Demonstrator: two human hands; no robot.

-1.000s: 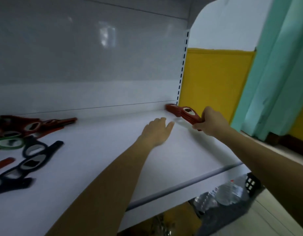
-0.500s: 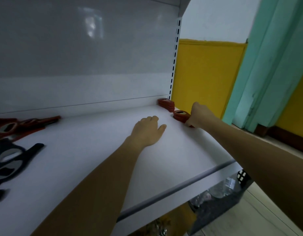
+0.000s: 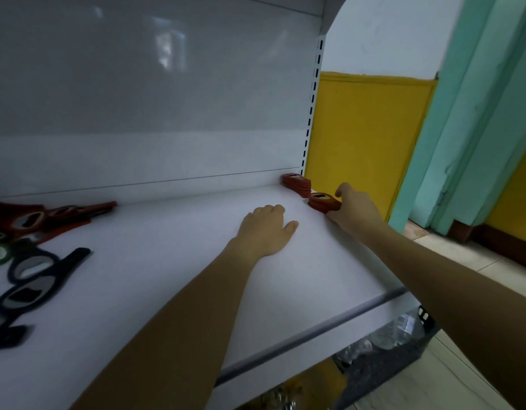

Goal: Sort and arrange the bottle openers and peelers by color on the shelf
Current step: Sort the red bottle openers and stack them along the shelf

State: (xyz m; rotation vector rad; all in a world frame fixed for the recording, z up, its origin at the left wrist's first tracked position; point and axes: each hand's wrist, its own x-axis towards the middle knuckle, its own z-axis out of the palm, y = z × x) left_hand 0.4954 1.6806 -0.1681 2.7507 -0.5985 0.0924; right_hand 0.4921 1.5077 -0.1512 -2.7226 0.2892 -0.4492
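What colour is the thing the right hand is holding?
The bottle opener is red, seen in the head view.

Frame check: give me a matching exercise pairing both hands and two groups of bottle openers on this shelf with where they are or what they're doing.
1. left hand
2. right hand
3. dark blue plastic bottle openers
4. rear stack of red plastic openers

A. shelf's back right corner
B. grips the nearer red stack
C. flat on the white shelf
D. shelf's left side

Pairs: 1-C, 2-B, 3-D, 4-A
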